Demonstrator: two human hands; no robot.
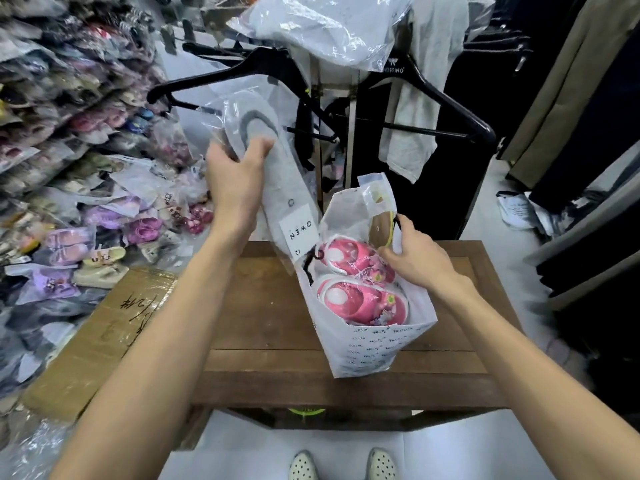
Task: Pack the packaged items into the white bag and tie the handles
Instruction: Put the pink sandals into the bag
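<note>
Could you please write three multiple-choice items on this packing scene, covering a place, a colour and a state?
1. Where does the white bag stand?
A. on the wooden table
B. on the floor
C. on a shelf

2. What colour are the shoes in the bag?
A. blue
B. pink
C. black

3. What is the left hand doing?
A. hanging idle
B. tying handles
C. gripping the grey packaged item

Answers: 1 A, the bag rests on the tabletop; 2 B, pink uppers show; 3 C, fingers curl round the packet.

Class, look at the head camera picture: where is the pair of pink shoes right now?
The pink shoes lie inside the open white bag on the wooden table, right of centre, just under the right hand.
</note>
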